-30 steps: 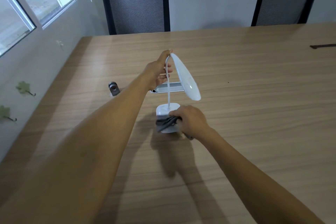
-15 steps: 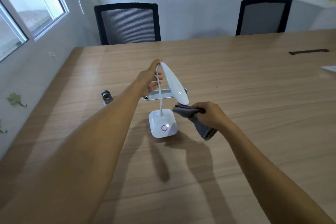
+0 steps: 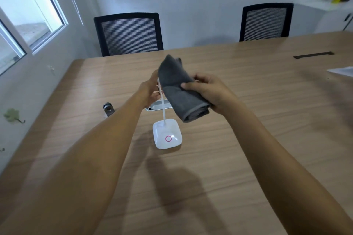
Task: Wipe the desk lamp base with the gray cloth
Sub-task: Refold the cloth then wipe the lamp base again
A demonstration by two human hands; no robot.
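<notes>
The white desk lamp base [image 3: 167,136] with a pink ring button stands on the wooden table [image 3: 248,120]. Its thin white neck [image 3: 162,108] rises up to my left hand [image 3: 150,89], which grips it near the top. The gray cloth [image 3: 179,89] is held in my right hand [image 3: 207,91], raised above the base and draped over the lamp head, which is hidden behind it. The cloth does not touch the base.
A flat silver tray-like item [image 3: 158,105] lies behind the lamp and a small dark metal object [image 3: 108,108] sits to the left. Two black mesh chairs [image 3: 129,33] stand at the far edge. A white paper [image 3: 342,71] lies at the right.
My right hand lifted the gray cloth off the base, moved it right, then raised it up over the lamp head. The left hand kept hold of the neck.
</notes>
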